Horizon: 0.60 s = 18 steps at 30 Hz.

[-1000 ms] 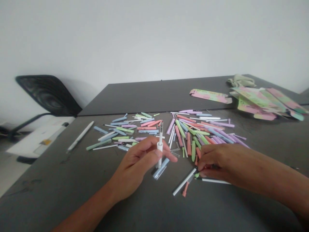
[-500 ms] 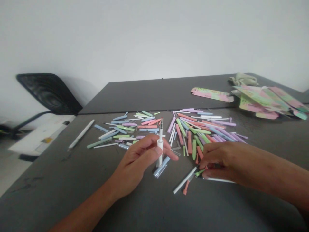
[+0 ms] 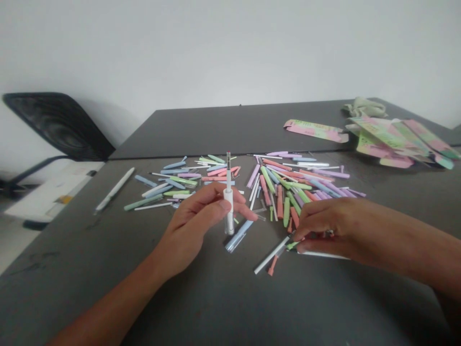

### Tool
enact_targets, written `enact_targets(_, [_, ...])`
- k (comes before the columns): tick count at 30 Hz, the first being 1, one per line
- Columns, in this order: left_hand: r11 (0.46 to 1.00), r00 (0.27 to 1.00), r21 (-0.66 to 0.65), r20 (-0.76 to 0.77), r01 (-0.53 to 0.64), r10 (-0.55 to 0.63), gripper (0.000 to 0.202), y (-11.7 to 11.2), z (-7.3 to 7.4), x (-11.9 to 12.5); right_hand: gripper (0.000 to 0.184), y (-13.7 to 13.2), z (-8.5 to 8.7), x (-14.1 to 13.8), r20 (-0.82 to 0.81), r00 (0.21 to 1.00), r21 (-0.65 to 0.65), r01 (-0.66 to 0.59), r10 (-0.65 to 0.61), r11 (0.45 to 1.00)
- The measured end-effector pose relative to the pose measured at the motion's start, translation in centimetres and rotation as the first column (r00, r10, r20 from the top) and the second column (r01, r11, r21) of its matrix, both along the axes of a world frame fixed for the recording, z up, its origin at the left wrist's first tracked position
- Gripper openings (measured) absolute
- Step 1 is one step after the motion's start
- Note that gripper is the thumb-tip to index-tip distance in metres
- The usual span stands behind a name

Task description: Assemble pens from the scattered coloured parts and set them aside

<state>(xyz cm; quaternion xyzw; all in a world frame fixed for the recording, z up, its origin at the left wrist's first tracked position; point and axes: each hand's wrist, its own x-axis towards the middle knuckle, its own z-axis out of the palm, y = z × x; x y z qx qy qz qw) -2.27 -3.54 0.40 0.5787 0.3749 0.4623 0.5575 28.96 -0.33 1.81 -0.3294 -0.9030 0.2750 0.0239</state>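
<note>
My left hand (image 3: 194,226) is closed on a white pen (image 3: 228,202), pinching the barrel between thumb and fingers. It stands upright at mid-frame above the counter (image 3: 252,298), thin tip up, probably held that way to keep the tip in plain view. I can't tell whether its clear lower end touches the counter. Just below that hand lies a pale blue pen barrel (image 3: 237,235).

At lower right, my right hand (image 3: 327,226) is curled down into a loose pinch, but I can't tell whether it has hold of anything. Around it are a white barrel (image 3: 273,253), a green piece (image 3: 292,245), a coral piece (image 3: 272,265) and a long white tube (image 3: 322,255).

Two loose heaps of pastel pen parts (image 3: 176,182) (image 3: 302,185) sit just beyond my hands, within easy reach. A loose white pen (image 3: 114,190) lies to the left of them. Folded printed cartons (image 3: 391,139) and a cloth (image 3: 363,108) sit at upper right.
</note>
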Motion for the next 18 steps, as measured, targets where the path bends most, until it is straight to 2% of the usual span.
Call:
enact_targets(5, [0.999,0.999,0.012,0.016,-0.037,0.037,0.017,0.5,0.0,-0.4,0.017,-0.3,0.0,-0.3,-0.005,1.000,0.063,0.031,-0.031,0.998])
enact_targets(9, [0.990,0.990,0.024,0.032,-0.136,0.135,0.015,1.0,0.5,-0.8,0.032,-0.3,0.0,-0.8,-0.038,0.993,0.205,0.113,-0.107,0.972])
enact_targets(11, [0.981,0.980,0.035,0.060,-0.191,0.189,0.013,1.3,0.8,-1.1,0.031,-0.2,-0.1,-1.3,-0.079,0.989,0.276,0.141,-0.124,0.951])
enact_targets(15, [0.966,0.959,0.040,0.131,-0.256,0.249,0.011,2.0,1.1,-1.6,0.027,0.0,-0.5,-2.9,-0.168,0.983,0.374,0.132,-0.072,0.918])
enact_targets(18, [0.954,0.949,0.076,0.147,-0.290,0.277,0.012,2.4,1.2,-1.8,0.027,0.3,-0.5,-4.5,-0.135,0.991,0.408,0.070,-0.015,0.910])
